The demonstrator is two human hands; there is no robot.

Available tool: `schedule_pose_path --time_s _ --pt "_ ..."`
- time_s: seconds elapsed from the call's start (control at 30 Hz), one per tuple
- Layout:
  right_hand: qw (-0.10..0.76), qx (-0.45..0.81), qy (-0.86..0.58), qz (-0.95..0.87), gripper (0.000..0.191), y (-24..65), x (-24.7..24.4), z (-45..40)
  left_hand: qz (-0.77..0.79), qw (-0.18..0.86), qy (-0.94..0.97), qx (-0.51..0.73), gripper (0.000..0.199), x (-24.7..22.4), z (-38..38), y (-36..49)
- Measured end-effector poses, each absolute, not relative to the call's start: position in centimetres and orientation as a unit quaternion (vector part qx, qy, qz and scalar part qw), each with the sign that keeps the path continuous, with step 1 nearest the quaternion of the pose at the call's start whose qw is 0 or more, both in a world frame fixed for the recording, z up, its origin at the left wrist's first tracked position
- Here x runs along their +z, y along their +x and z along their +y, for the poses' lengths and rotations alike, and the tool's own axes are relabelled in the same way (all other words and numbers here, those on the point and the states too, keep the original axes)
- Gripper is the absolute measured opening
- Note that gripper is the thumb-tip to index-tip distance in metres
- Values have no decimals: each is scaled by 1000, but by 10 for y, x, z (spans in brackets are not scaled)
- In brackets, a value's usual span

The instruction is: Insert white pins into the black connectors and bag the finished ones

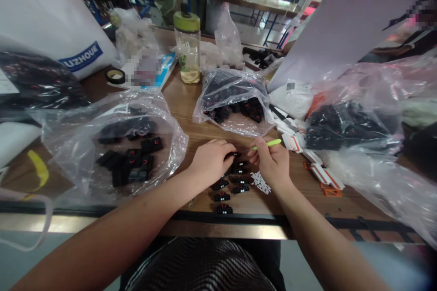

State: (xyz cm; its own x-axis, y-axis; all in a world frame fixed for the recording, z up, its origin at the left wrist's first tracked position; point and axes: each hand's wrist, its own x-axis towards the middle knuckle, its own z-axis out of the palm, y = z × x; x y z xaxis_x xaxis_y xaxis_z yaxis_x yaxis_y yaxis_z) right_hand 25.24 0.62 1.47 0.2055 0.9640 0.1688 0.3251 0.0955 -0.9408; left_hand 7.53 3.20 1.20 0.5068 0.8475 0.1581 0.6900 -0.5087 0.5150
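My left hand [212, 158] has its fingers closed on a small black connector, most of which they hide. In my right hand [272, 160] is a thin pick-like tool with a yellow-green handle [273, 142]. The slim shaft points left, toward the part in my left fingers; whether its tip touches cannot be made out. Below my hands, several black connectors [221, 197] with white and red details lie in two rough columns. A heap of tiny white pieces [261, 183] lies beside them, under my right hand.
Clear plastic bags of black parts stand left [170, 150], ahead [235, 82] and right [355, 122]. Behind are a green-lidded bottle [187, 50] and a tape roll [115, 76]. White and orange strips [322, 173] lie to the right. The table edge [239, 231] runs before me.
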Motion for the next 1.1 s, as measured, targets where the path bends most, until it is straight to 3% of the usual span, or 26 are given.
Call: schedule_pose_path --time_s 0.33,0.9,1.1 --pt "522 296 -585 -546 39 253 14 1 447 198 848 203 16 12 31 75" --pt "425 262 -600 -625 39 252 17 5 451 197 850 186 14 14 31 74" --pt "485 262 -601 -579 40 250 17 0 449 204 849 191 16 13 31 74"
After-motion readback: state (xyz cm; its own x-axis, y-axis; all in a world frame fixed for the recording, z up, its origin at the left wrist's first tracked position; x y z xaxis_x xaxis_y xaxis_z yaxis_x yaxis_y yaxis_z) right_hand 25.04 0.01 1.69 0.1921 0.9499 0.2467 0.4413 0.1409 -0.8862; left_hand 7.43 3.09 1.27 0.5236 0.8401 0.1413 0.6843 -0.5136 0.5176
